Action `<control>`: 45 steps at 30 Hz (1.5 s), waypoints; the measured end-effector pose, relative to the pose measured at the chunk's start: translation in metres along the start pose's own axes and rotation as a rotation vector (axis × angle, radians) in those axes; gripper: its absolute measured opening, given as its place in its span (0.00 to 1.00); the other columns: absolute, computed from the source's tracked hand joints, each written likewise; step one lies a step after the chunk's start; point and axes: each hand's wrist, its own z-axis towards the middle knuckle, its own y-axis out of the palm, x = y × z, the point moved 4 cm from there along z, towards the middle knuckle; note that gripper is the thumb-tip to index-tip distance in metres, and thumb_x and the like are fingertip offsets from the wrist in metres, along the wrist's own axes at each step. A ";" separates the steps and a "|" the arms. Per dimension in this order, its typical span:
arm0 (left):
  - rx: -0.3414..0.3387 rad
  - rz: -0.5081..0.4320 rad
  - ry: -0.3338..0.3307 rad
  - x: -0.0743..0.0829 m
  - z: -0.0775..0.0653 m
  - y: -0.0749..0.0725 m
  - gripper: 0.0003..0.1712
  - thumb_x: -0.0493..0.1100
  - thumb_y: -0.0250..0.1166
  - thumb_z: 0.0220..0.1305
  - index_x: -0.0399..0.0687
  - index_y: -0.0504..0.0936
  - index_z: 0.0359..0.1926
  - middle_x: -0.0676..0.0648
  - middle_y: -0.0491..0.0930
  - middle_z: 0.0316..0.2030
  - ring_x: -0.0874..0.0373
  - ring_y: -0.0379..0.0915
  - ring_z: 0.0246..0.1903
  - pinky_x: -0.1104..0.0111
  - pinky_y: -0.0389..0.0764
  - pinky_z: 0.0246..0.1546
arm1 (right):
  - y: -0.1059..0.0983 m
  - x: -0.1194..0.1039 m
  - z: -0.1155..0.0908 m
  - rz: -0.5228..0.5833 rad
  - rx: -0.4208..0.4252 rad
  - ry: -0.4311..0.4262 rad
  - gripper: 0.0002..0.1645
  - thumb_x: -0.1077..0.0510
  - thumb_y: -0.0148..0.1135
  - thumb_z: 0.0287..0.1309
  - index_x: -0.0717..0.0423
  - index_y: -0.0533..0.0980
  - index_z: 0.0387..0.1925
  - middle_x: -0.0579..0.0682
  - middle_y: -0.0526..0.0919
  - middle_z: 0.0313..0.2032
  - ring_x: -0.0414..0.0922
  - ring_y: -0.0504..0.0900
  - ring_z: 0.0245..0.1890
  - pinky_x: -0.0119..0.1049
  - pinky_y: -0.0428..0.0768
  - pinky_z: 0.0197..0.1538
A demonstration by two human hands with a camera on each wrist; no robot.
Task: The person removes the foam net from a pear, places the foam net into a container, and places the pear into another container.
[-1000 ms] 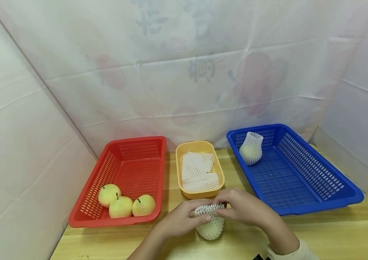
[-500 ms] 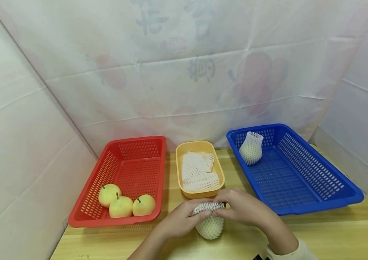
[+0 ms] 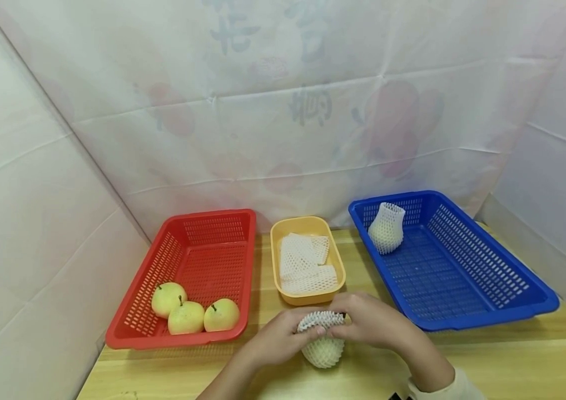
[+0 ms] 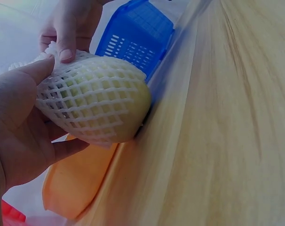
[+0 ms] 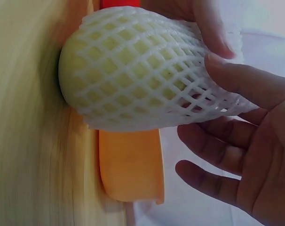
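Fingers (image 5: 241, 82) of left hand (image 3: 279, 336) and right hand (image 3: 367, 319) grip netted pear (image 3: 324, 355) at wooden table (image 3: 503, 355), cloth (image 3: 263, 141) behind

Booth-like workspace, premises unclear: pale sheets (image 3: 283, 139) on three sides of wood-grain table (image 3: 538, 361).

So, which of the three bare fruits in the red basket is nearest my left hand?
The rightmost fruit, in the near right corner of the red basket; the middle fruit and the leftmost fruit both sit farther from your left hand.
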 end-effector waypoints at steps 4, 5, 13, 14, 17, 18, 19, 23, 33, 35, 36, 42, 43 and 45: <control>0.031 -0.054 -0.024 0.000 -0.001 -0.002 0.16 0.55 0.55 0.66 0.58 0.79 0.50 0.59 0.81 0.44 0.69 0.77 0.44 0.73 0.78 0.47 | -0.001 -0.001 0.000 0.006 0.028 -0.006 0.07 0.41 0.64 0.54 0.35 0.79 0.28 0.30 0.76 0.28 0.29 0.74 0.28 0.27 0.76 0.32; 0.043 -0.075 -0.025 0.001 -0.001 -0.004 0.16 0.55 0.56 0.65 0.57 0.80 0.49 0.59 0.82 0.43 0.68 0.78 0.43 0.73 0.78 0.46 | -0.002 -0.001 0.000 0.013 0.033 -0.007 0.07 0.41 0.64 0.54 0.35 0.79 0.27 0.31 0.77 0.28 0.29 0.74 0.28 0.27 0.76 0.32; 0.154 -0.208 -0.089 0.001 -0.003 -0.011 0.14 0.51 0.64 0.60 0.53 0.83 0.45 0.54 0.85 0.39 0.65 0.80 0.39 0.70 0.80 0.43 | -0.006 -0.001 -0.002 0.102 0.027 -0.003 0.07 0.43 0.64 0.55 0.38 0.80 0.32 0.32 0.81 0.30 0.29 0.78 0.30 0.29 0.79 0.35; 0.166 -0.211 -0.106 0.000 -0.003 -0.012 0.13 0.51 0.64 0.60 0.52 0.84 0.42 0.53 0.85 0.38 0.65 0.80 0.37 0.70 0.81 0.41 | -0.006 -0.001 -0.002 0.109 0.027 -0.005 0.08 0.43 0.64 0.55 0.38 0.80 0.34 0.32 0.81 0.31 0.29 0.78 0.31 0.29 0.80 0.36; 0.191 -0.213 -0.134 0.001 -0.003 -0.013 0.11 0.50 0.65 0.58 0.50 0.85 0.38 0.51 0.85 0.33 0.65 0.80 0.32 0.71 0.82 0.35 | -0.007 -0.002 -0.002 0.117 0.034 -0.004 0.10 0.43 0.63 0.55 0.39 0.81 0.37 0.32 0.83 0.34 0.29 0.80 0.34 0.28 0.80 0.38; 0.196 -0.212 -0.133 0.001 -0.003 -0.013 0.11 0.50 0.65 0.58 0.50 0.85 0.38 0.51 0.85 0.33 0.65 0.80 0.31 0.70 0.82 0.35 | -0.008 -0.002 -0.002 0.117 0.037 -0.004 0.10 0.43 0.63 0.55 0.39 0.81 0.38 0.32 0.83 0.34 0.29 0.80 0.34 0.28 0.80 0.38; 0.200 -0.214 -0.133 0.002 -0.003 -0.013 0.11 0.51 0.65 0.58 0.50 0.85 0.37 0.51 0.85 0.33 0.65 0.80 0.31 0.70 0.82 0.34 | -0.008 -0.002 -0.003 0.115 0.040 -0.004 0.11 0.42 0.63 0.55 0.39 0.81 0.38 0.32 0.83 0.35 0.29 0.80 0.34 0.28 0.80 0.38; 0.189 -0.235 -0.129 0.002 -0.003 -0.014 0.14 0.52 0.66 0.57 0.53 0.84 0.43 0.53 0.85 0.37 0.64 0.81 0.36 0.70 0.82 0.37 | -0.009 -0.002 -0.003 0.109 0.050 0.002 0.12 0.42 0.63 0.55 0.39 0.81 0.39 0.31 0.83 0.35 0.29 0.79 0.34 0.29 0.80 0.38; 0.144 -0.201 -0.149 -0.006 -0.003 -0.010 0.19 0.53 0.70 0.53 0.57 0.82 0.47 0.57 0.84 0.39 0.65 0.80 0.39 0.71 0.81 0.40 | -0.009 0.000 -0.003 0.104 0.055 0.001 0.15 0.47 0.67 0.53 0.36 0.79 0.45 0.30 0.82 0.38 0.30 0.79 0.37 0.34 0.81 0.40; 0.155 -0.203 -0.154 -0.005 -0.004 -0.011 0.16 0.52 0.70 0.53 0.55 0.83 0.44 0.56 0.84 0.37 0.65 0.80 0.37 0.71 0.81 0.38 | -0.007 0.000 -0.002 0.122 0.041 0.003 0.18 0.49 0.69 0.51 0.36 0.78 0.46 0.30 0.82 0.38 0.31 0.80 0.38 0.33 0.81 0.41; 0.163 -0.199 -0.152 -0.004 -0.004 -0.011 0.16 0.51 0.70 0.53 0.53 0.83 0.42 0.55 0.84 0.36 0.65 0.80 0.36 0.71 0.81 0.37 | -0.007 0.000 -0.002 0.128 0.033 0.005 0.18 0.49 0.69 0.50 0.36 0.78 0.46 0.30 0.82 0.38 0.31 0.80 0.38 0.33 0.81 0.41; 0.191 -0.209 -0.122 0.001 -0.004 -0.013 0.14 0.49 0.69 0.54 0.49 0.84 0.40 0.52 0.85 0.35 0.65 0.81 0.34 0.71 0.82 0.35 | -0.008 -0.001 -0.003 0.108 0.047 0.008 0.20 0.50 0.68 0.52 0.36 0.77 0.48 0.30 0.81 0.39 0.31 0.79 0.38 0.32 0.81 0.41; 0.192 -0.218 -0.120 0.002 -0.004 -0.013 0.14 0.49 0.69 0.54 0.49 0.84 0.41 0.51 0.85 0.36 0.65 0.81 0.34 0.70 0.82 0.36 | -0.009 -0.001 -0.003 0.109 0.054 0.005 0.20 0.51 0.68 0.52 0.35 0.77 0.48 0.30 0.81 0.39 0.31 0.79 0.38 0.32 0.81 0.41; 0.191 -0.229 -0.117 0.002 -0.004 -0.013 0.14 0.49 0.70 0.54 0.50 0.84 0.41 0.52 0.85 0.37 0.64 0.81 0.35 0.70 0.82 0.36 | -0.009 -0.002 -0.004 0.124 0.058 -0.003 0.20 0.51 0.68 0.53 0.35 0.77 0.48 0.30 0.81 0.39 0.31 0.80 0.38 0.32 0.81 0.41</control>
